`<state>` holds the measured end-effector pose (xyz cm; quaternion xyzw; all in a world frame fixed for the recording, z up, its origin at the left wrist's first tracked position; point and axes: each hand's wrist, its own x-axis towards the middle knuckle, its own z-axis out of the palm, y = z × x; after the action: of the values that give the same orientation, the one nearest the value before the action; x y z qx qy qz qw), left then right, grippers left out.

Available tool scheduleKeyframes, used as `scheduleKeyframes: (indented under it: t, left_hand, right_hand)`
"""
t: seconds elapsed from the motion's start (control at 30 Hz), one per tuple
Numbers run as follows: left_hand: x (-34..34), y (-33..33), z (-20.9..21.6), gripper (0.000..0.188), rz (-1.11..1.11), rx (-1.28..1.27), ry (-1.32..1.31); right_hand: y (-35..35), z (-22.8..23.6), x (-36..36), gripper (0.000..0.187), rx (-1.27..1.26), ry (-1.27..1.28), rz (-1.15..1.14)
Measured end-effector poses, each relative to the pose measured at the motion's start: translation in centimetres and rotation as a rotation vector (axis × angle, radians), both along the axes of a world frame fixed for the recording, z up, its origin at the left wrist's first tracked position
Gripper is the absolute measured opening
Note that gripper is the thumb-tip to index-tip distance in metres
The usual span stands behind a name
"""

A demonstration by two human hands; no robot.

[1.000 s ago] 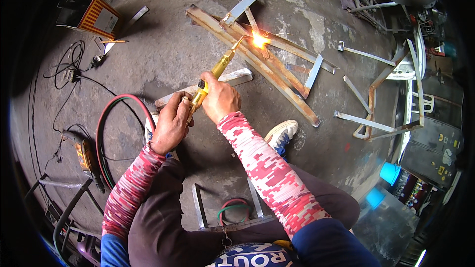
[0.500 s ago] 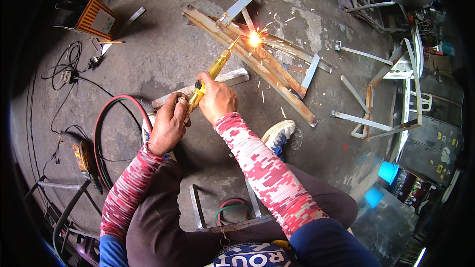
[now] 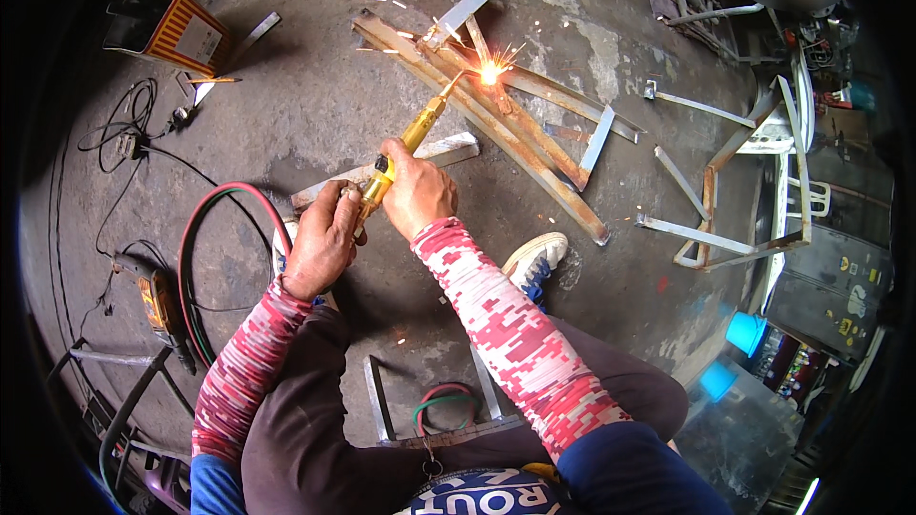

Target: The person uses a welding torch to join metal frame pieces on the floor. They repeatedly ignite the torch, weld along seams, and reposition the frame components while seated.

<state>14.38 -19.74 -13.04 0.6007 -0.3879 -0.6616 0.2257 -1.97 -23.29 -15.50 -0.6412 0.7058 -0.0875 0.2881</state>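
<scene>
My right hand [image 3: 420, 193] is wrapped round the yellow body of a gas torch [image 3: 417, 129]. Behind it, my left hand [image 3: 324, 238] grips the torch's rear end, with thumb and fingers at a knob there. The thin bent tip reaches up and right to a rusty angle-iron piece [image 3: 534, 133], where a bright orange glow [image 3: 490, 73] throws sparks. That piece lies beside a longer rusty steel bar [image 3: 496, 143] on the floor. Short grey flat bars [image 3: 599, 148] join its ends. A flat steel strip [image 3: 448, 148] lies under the torch, just past my hands.
Red and green hoses [image 3: 191, 257] curve at the left, near a yellow power tool [image 3: 157, 305] and black cables [image 3: 143, 114]. A striped tin [image 3: 186, 33] stands at the far left. A bent metal frame [image 3: 711, 191] lies at the right, by blue tubs [image 3: 746, 332]. My shoe [image 3: 534, 259] rests close to the long bar.
The sparks now fly up and to the left, over the upper flat bar, instead of mostly down and right. Both hands and the torch stay almost in place.
</scene>
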Motion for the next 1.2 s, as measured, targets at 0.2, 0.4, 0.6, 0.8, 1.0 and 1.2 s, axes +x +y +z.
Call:
scheduleKeyframes:
  t: [0.2,0.4,0.6,0.8,1.0,1.2]
  left_hand:
    - [0.10,-0.06,0.59,0.028,0.011,-0.007,0.043]
    - [0.02,-0.01,0.56,0.028,0.007,-0.021,0.019]
    - [0.00,0.02,0.35,0.029,0.003,-0.037,0.015]
    - [0.00,0.08,0.21,0.029,-0.007,-0.042,-0.012]
    - [-0.03,0.11,0.17,0.030,0.010,-0.017,0.006]
    - [0.12,0.16,0.29,0.035,-0.012,-0.012,0.001]
  right_hand:
    - [0.06,0.14,0.00,0.035,0.009,-0.001,-0.003]
    - [0.02,0.12,0.08,0.035,0.012,-0.001,-0.006]
    - [0.10,0.22,0.04,0.035,0.020,-0.005,-0.007]
    - [0.15,0.06,0.03,0.037,0.014,0.004,-0.002]
    - [0.32,-0.01,0.01,0.038,0.010,0.009,-0.005]
    - [0.32,0.13,0.03,0.039,0.023,0.010,-0.006]
